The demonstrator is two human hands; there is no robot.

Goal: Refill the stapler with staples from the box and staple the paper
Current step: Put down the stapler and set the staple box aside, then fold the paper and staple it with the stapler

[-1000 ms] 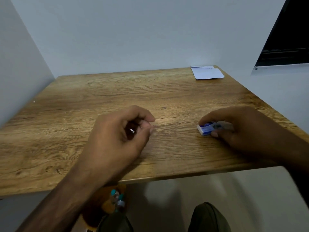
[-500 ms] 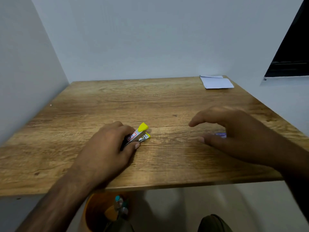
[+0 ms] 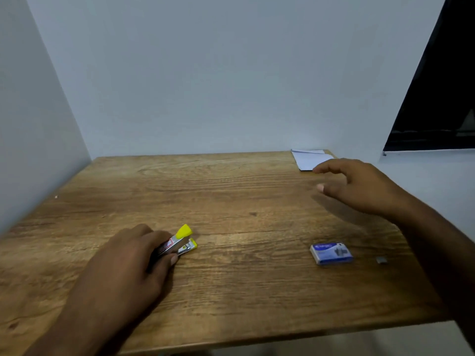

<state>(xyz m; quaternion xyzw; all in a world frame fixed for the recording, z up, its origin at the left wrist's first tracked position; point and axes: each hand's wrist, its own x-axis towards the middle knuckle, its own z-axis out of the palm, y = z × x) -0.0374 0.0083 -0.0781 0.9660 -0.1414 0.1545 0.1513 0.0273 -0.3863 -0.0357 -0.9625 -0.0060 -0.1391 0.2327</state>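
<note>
**Stapler held at front left; box and paper on the right side**

One stapler [image 3: 180,242] — silver body, yellow tip — lies on the table [image 3: 231,191] near the front edge, left of centre. Long axis runs diagonally: yellow tip points toward the far right corner, rear end is hidden inside the left hand [image 3: 133,265]. Its two arms stand slightly apart at the tip. The left hand is closed around the rear of the stapler, thumb along its near side.

One staple box [image 3: 331,253], blue, lies flat near the front right corner, long axis roughly parallel to the front edge. One small grey piece [image 3: 381,260] sits just right of it — possibly a strip of staples, too small to tell.

One folded white paper [image 3: 309,160] rests in the far right corner.

The right hand [image 3: 359,186] hovers above the table, fingers spread and empty, fingertips just beside the paper's near edge.
</note>
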